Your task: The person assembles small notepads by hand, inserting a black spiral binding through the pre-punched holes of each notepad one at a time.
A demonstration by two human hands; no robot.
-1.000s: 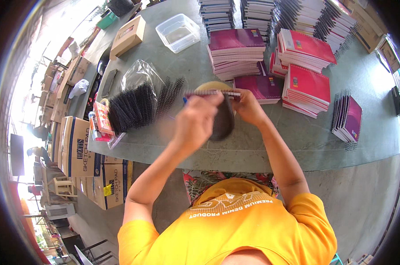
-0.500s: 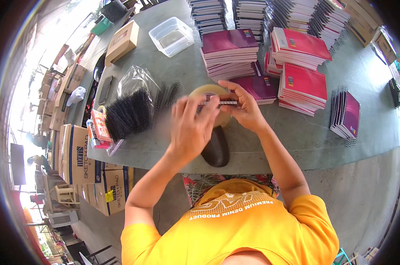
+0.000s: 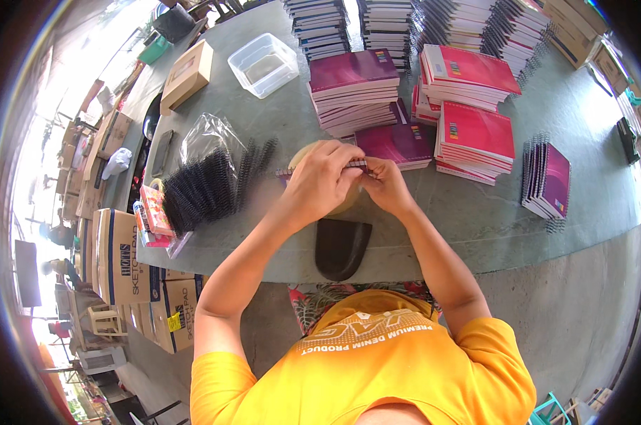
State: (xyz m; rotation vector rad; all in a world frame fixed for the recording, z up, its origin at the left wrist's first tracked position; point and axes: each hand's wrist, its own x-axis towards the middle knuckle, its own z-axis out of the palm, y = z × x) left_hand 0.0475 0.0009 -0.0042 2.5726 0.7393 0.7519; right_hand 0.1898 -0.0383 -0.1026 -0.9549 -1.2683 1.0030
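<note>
Grey table (image 3: 518,219): matt, stone-like, slightly mottled. Notebook stacks (image 3: 476,131): glossy card covers, magenta and red, paper edges. Spiral bindings (image 3: 207,188): black, thin wire look, in crinkly clear plastic bag (image 3: 207,138). Tub (image 3: 264,65): clear smooth plastic. Boxes (image 3: 126,258): matt brown cardboard. Black pad (image 3: 340,246): matt, smooth.

Clear plastic tub (image 3: 265,64), cardboard box (image 3: 186,76), phone (image 3: 162,152).

Grey worktop (image 3: 504,219): notebook stacks (image 3: 356,88), black spirals (image 3: 200,188), clear tub (image 3: 265,65), cardboard box (image 3: 186,76), dark pouch (image 3: 340,246) at edge.
</note>
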